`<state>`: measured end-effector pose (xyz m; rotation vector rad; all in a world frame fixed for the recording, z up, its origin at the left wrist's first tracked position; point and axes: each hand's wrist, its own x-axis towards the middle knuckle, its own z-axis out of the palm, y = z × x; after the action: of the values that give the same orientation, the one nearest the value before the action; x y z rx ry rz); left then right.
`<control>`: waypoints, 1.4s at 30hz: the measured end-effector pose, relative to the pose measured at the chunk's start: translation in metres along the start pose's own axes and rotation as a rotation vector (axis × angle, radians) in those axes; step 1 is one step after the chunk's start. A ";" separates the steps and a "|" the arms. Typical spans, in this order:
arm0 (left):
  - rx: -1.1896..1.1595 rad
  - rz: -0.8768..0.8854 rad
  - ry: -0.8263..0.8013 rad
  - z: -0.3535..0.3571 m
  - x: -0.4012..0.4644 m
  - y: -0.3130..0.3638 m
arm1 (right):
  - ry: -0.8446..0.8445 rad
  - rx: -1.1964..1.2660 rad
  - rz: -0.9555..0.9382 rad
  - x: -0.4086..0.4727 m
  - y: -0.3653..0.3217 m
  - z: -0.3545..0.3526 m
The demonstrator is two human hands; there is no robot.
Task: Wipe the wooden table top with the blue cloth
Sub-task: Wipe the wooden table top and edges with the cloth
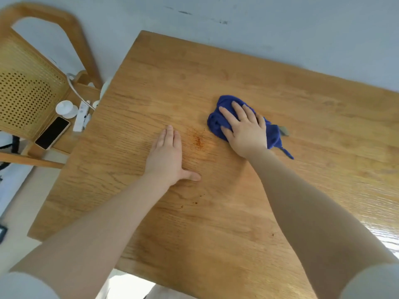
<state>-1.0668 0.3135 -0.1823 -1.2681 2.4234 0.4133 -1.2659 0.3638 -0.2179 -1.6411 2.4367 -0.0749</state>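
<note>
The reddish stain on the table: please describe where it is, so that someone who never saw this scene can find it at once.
Start at the wooden table top that fills most of the view. Near its middle, the left hand lies flat and the right hand presses on the blue cloth. The reddish stain lies on the bare wood between them, a speckled orange-red smear, darker than the wood around it.

Wooden table [216, 67] bears blue cloth [218, 123] and orange stain [198, 139].

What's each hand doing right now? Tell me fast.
Left hand: open, flat on the wooden table top, holding nothing.
Right hand: open, fingers spread, pressing the blue cloth.
</note>
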 end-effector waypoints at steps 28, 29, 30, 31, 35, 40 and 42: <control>-0.093 0.028 -0.023 -0.014 -0.006 -0.008 | -0.137 0.054 -0.344 -0.009 -0.032 -0.004; -0.069 0.056 -0.034 -0.016 -0.005 -0.014 | -0.115 0.075 -0.270 0.004 -0.033 -0.003; -0.058 0.080 -0.043 -0.017 -0.005 -0.019 | -0.090 0.082 -0.193 0.015 -0.037 -0.001; -0.054 0.105 -0.047 -0.017 -0.004 -0.024 | -0.069 0.073 -0.125 0.022 -0.041 0.001; -0.116 0.206 -0.049 -0.013 -0.003 -0.040 | -0.060 0.027 -0.085 0.002 -0.059 0.004; -0.172 0.287 -0.022 -0.029 0.007 -0.077 | -0.141 0.046 -0.233 -0.053 -0.094 0.012; -0.132 0.255 0.009 -0.039 0.011 -0.097 | -0.144 0.018 -0.231 -0.036 -0.093 0.008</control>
<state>-1.0000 0.2358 -0.1614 -1.0135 2.6114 0.6486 -1.1666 0.3623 -0.2065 -1.8455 2.1285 -0.0118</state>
